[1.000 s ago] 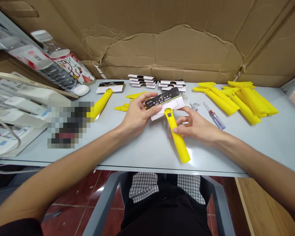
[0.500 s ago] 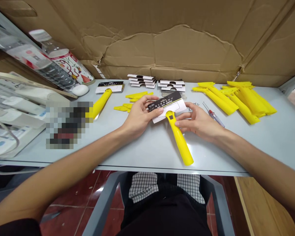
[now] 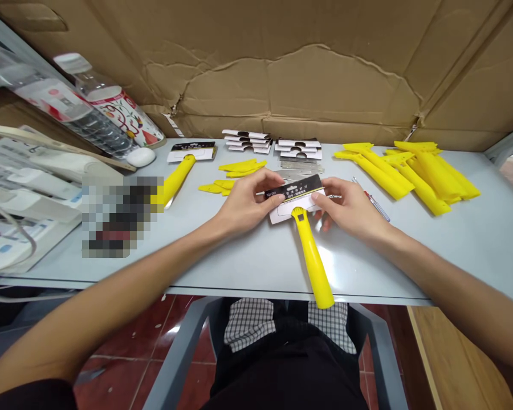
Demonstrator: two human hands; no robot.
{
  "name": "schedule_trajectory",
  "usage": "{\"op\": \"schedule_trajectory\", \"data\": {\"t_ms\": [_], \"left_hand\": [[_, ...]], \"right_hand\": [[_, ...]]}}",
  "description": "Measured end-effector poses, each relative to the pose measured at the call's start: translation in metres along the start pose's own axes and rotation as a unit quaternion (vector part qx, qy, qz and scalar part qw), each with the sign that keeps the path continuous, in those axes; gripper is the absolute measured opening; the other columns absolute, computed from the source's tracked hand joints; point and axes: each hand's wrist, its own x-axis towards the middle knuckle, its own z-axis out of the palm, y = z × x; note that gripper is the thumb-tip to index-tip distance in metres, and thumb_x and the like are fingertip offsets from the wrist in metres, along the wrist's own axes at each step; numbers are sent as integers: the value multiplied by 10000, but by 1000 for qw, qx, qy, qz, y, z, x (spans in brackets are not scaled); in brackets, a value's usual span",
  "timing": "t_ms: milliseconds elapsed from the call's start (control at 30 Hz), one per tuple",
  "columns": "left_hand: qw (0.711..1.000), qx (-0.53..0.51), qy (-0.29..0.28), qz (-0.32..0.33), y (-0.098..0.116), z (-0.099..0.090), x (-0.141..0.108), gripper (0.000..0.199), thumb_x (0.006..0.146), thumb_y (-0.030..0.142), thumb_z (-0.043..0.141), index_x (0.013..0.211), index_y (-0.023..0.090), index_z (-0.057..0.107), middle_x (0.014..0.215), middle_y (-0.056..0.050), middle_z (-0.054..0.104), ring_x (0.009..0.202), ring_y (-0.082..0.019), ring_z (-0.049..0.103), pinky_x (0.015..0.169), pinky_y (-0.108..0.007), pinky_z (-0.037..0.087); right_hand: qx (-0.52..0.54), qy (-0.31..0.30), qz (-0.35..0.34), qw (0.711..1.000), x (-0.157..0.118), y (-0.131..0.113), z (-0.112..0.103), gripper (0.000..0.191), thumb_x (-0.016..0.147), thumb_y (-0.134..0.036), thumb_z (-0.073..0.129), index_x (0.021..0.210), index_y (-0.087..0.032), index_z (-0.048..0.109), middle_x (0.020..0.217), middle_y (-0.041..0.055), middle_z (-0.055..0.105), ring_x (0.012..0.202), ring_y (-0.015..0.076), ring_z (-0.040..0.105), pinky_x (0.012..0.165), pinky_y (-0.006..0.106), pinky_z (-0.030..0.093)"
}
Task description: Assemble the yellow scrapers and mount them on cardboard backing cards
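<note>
Between my hands is a scraper with a yellow handle (image 3: 314, 259), its head covered by a folded black-and-white card sleeve (image 3: 291, 206). The handle points down toward the table's front edge. My left hand (image 3: 253, 200) pinches the left end of the sleeve, thumb on its front face. At the sleeve's right end my right hand (image 3: 346, 205) grips with the thumb in front, its other fingers partly hidden behind. Another carded scraper (image 3: 178, 181) lies to the left. Beyond my hands are yellow blade covers (image 3: 241, 166) and thin metal blades (image 3: 299, 169).
Folded card sleeves (image 3: 298, 149) stand at the back. Several yellow handles (image 3: 440, 171) are piled at the right, near a screwdriver (image 3: 377, 206). Bottles (image 3: 122, 117) and white boxes (image 3: 34, 182) occupy the left side. A cardboard sheet (image 3: 282, 74) walls off the back.
The scraper has come slightly down toward me. My right hand has moved from beside the handle's neck onto the right end of the sleeve, its thumb now pressing the front.
</note>
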Motion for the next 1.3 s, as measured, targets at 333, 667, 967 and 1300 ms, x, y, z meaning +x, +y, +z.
{"op": "schedule_trajectory", "data": {"t_ms": [333, 667, 967, 1300], "left_hand": [[972, 185, -24, 144, -4, 6, -2, 124, 997, 214, 651, 994, 218, 775, 1257, -100, 716, 1099, -255, 718, 961, -444, 606], [933, 251, -150, 209, -15, 3, 2, 357, 1050, 335, 679, 1370, 187, 731, 1467, -178, 687, 1389, -343, 629, 1197, -570, 501], [932, 305, -109, 162, -7, 5, -5, 522, 1058, 401, 651, 1543, 211, 611, 1756, -183, 456, 1655, -403, 378, 1351, -663, 301], [917, 373, -123, 75, 12, -4, -101, 590, 1139, 411, 469, 1634, 90, 479, 1756, -265, 429, 1657, -409, 390, 1352, -641, 327]], "right_hand": [[-359, 12, -121, 925, 1, 8, -13, 270, 1026, -385, 619, 1200, -243, 770, 829, 30, 781, 752, 228, 699, 809, 394, 494], [-481, 32, -82, 872, 5, 13, -12, 389, 1085, -417, 485, 1287, -211, 746, 968, 134, 802, 896, 338, 738, 717, 423, 497], [-498, 63, -103, 859, 4, 10, -11, 464, 1115, -438, 426, 1350, -164, 717, 1126, 185, 816, 939, 362, 760, 788, 483, 552], [-446, 37, -141, 883, -80, 24, 14, 644, 1130, -375, 370, 1604, 34, 522, 1692, 292, 493, 1615, 421, 451, 1351, 624, 367]]}}
